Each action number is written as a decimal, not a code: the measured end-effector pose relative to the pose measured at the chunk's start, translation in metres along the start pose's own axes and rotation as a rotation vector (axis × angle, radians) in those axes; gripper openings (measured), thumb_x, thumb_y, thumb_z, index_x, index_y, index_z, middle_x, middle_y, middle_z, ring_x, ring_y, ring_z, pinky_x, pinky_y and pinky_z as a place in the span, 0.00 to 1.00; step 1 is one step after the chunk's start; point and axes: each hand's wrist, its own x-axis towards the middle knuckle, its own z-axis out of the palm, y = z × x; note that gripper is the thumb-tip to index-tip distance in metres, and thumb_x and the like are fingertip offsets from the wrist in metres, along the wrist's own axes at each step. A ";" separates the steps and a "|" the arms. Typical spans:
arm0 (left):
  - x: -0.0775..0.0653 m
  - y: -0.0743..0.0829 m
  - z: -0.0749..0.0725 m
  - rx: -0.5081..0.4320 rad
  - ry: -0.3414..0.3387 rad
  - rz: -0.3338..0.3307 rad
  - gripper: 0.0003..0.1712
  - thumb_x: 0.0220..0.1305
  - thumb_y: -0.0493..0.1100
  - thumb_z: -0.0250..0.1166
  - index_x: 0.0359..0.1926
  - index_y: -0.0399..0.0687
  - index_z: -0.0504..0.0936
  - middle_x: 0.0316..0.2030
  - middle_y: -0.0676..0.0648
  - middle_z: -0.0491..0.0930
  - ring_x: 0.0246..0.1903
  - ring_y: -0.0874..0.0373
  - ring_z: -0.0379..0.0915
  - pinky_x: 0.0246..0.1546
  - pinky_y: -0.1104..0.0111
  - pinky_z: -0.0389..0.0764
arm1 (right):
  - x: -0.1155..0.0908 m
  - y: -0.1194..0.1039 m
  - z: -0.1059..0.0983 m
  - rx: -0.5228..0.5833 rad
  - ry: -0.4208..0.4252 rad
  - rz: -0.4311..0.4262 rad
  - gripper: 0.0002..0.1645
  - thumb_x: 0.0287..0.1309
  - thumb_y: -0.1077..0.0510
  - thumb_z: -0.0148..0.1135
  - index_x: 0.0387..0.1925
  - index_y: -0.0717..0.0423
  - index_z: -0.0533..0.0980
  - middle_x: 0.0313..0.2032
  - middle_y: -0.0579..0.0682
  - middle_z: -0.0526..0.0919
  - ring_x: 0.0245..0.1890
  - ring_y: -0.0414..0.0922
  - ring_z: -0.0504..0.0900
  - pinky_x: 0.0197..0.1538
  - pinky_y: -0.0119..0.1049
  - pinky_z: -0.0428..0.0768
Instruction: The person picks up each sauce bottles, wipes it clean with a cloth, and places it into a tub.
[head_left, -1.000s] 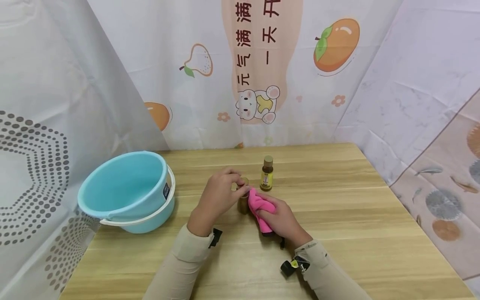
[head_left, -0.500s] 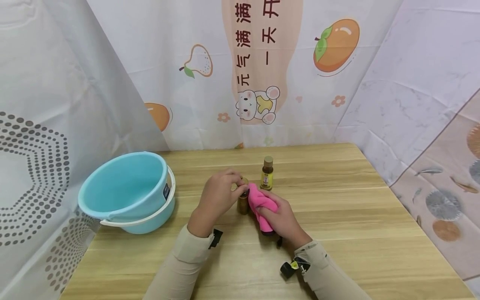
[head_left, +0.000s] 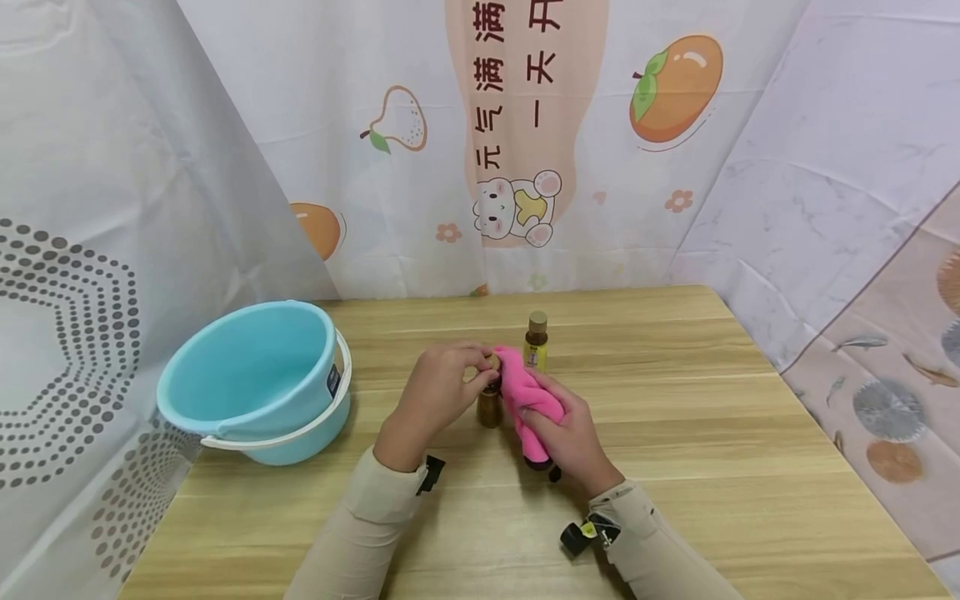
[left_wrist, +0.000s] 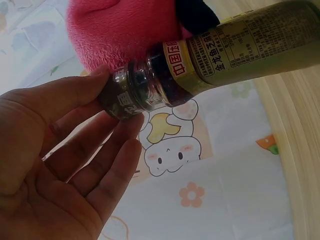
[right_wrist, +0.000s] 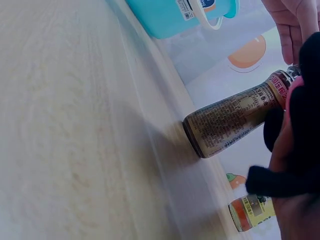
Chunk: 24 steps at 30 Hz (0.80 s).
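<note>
My left hand (head_left: 442, 385) pinches the cap (left_wrist: 119, 95) of the bottle (head_left: 490, 410) between thumb and fingertips; the outer fingers are extended. The bottle stands upright on the table (head_left: 675, 417), in front of me, between my two hands. My right hand (head_left: 567, 433) grasps the pink cloth (head_left: 522, 400), fingers curled round its bunched middle; the free upper end lies at the bottle's neck. Whether the cloth touches the glass at this point cannot be confirmed. A dark part shows at the cloth's lower end; its nature cannot be determined. The rear bottle (head_left: 536, 355) stands behind the cloth and is partly masked by it. The bucket (head_left: 251, 367) sits well apart, to the left. Step in hand, by my judgement: wiping the bottle about its neck, with the cap serving as the holding point. The next move calls for maintaining a steady pinch on the cap, so that the bottle does not tip, and applying the cloth flat to the glass with light pressure. Caution: a wide sweep could knock the rear bottle.
</note>
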 end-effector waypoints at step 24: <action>0.001 -0.001 0.002 0.036 -0.037 -0.051 0.02 0.63 0.40 0.75 0.34 0.47 0.91 0.49 0.50 0.89 0.51 0.54 0.87 0.53 0.60 0.86 | 0.004 0.012 -0.002 -0.200 -0.092 0.213 0.30 0.65 0.55 0.71 0.67 0.35 0.77 0.51 0.53 0.87 0.37 0.43 0.85 0.43 0.36 0.84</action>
